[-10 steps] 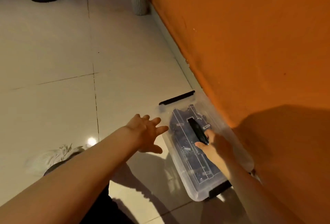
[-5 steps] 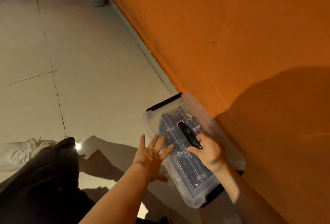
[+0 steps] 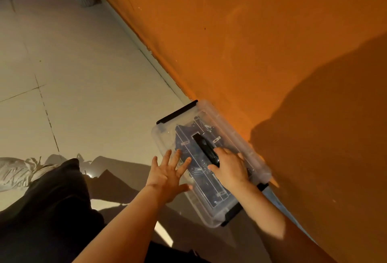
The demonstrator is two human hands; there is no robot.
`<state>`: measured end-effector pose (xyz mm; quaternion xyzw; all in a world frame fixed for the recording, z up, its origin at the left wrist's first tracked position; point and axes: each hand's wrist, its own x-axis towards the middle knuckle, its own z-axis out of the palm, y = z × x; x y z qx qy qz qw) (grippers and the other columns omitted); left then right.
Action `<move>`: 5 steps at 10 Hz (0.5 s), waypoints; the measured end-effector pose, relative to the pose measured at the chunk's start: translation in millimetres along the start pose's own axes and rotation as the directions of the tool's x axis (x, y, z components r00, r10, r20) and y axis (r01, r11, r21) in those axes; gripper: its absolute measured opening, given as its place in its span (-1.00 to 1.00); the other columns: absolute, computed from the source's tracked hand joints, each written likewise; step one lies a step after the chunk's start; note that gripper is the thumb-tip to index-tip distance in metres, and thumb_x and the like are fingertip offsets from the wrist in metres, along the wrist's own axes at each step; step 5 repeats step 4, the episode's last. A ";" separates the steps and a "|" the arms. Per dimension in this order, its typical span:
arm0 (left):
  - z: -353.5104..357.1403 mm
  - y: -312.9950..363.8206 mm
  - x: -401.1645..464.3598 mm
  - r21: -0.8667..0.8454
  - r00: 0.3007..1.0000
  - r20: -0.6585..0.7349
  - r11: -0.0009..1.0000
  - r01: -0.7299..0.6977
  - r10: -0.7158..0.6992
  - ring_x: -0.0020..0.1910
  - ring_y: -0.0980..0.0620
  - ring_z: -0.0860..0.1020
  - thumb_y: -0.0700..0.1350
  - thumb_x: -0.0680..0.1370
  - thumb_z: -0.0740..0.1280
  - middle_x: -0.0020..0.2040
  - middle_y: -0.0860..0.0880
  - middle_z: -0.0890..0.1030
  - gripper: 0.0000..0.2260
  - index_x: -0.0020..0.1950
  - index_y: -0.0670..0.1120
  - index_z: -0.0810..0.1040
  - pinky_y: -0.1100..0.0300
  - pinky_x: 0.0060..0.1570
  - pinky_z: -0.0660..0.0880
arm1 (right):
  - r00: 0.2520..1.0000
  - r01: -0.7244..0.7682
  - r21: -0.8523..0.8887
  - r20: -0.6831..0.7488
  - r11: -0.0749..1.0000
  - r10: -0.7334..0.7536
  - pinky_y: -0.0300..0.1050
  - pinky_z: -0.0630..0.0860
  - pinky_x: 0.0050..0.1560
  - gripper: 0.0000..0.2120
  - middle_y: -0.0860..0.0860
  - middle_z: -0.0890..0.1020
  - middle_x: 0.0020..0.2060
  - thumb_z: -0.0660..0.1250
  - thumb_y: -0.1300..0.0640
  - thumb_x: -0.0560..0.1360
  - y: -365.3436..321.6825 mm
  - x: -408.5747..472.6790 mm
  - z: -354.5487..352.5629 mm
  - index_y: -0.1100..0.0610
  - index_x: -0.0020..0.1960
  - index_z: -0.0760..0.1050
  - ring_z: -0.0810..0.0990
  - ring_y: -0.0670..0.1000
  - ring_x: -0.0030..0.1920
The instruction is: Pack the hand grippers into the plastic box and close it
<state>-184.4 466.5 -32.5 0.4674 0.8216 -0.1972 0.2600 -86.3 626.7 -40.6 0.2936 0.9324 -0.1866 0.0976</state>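
The plastic box [image 3: 209, 158] lies on the tiled floor [image 3: 83, 74] with one long side hard against the orange wall [image 3: 251, 53], so no hand could pass there. Its lid is on, and 2 hands cover much of it: the left hand [image 3: 167, 175] spread flat at the open-floor edge, the right hand [image 3: 229, 168] on the black handle [image 3: 206, 148]. Open floor runs along the box's left side and beyond its far end. A dark-clothed leg [image 3: 52, 210] blocks the near left, a pale cloth [image 3: 16, 171] beside it

orange wall [image 3: 251, 32] meets tiled floor [image 3: 83, 74]; crumpled cloth [image 3: 14, 171] lies left.
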 end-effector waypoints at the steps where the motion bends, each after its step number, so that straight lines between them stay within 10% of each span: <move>1: -2.3 8.6 -0.1 -0.089 0.999 -0.031 0.996 0.006 -0.009 0.51 -0.15 -0.18 0.38 0.48 0.07 0.53 -0.12 -0.27 -0.20 0.53 0.06 -0.25 -0.13 0.45 0.01 | 0.997 0.040 -0.069 -0.058 0.997 -0.044 -0.03 0.20 0.35 -0.44 0.00 0.34 0.39 0.22 -0.04 0.56 1.6 -16.0 7.9 0.08 0.49 0.14 0.28 0.05 0.39; 5: -22.6 14.0 -23.2 -0.106 0.975 -0.199 0.987 -0.119 0.097 0.41 -0.11 0.27 0.24 0.53 0.19 0.51 -0.04 0.14 -0.36 0.52 0.11 0.02 -0.02 0.29 0.33 | 1.000 0.006 -0.035 0.026 0.999 -0.005 0.11 0.03 0.47 -0.33 -0.03 0.02 0.53 0.19 -0.09 0.57 4.2 -47.3 7.5 -0.01 0.55 -0.09 0.00 0.04 0.51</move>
